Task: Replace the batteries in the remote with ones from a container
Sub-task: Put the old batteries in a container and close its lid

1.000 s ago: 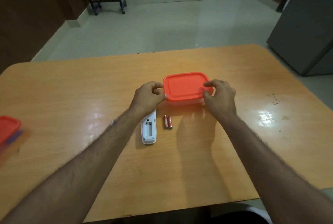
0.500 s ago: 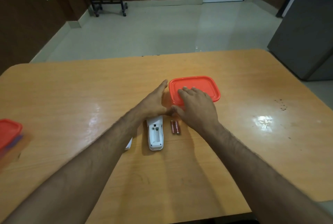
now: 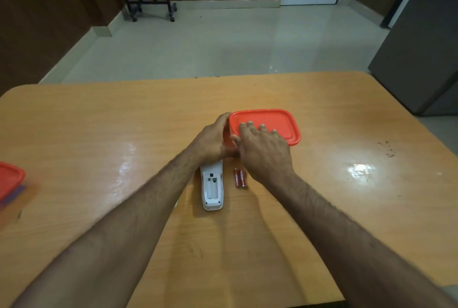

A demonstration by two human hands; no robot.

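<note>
Two bare forearms reach into view from the lower corners, one on each side. Neither carries a sleeve, a watch, a band or a glove; both are uncovered from the frame edge to the fingertips. Fine dark hair runs along the tops of the forearms and thins toward the wrists. The left hand (image 3: 210, 141) and the right hand (image 3: 264, 151) are bare too, with short, plain fingernails showing on the right hand's fingers (image 3: 250, 123). No rings are visible.
</note>
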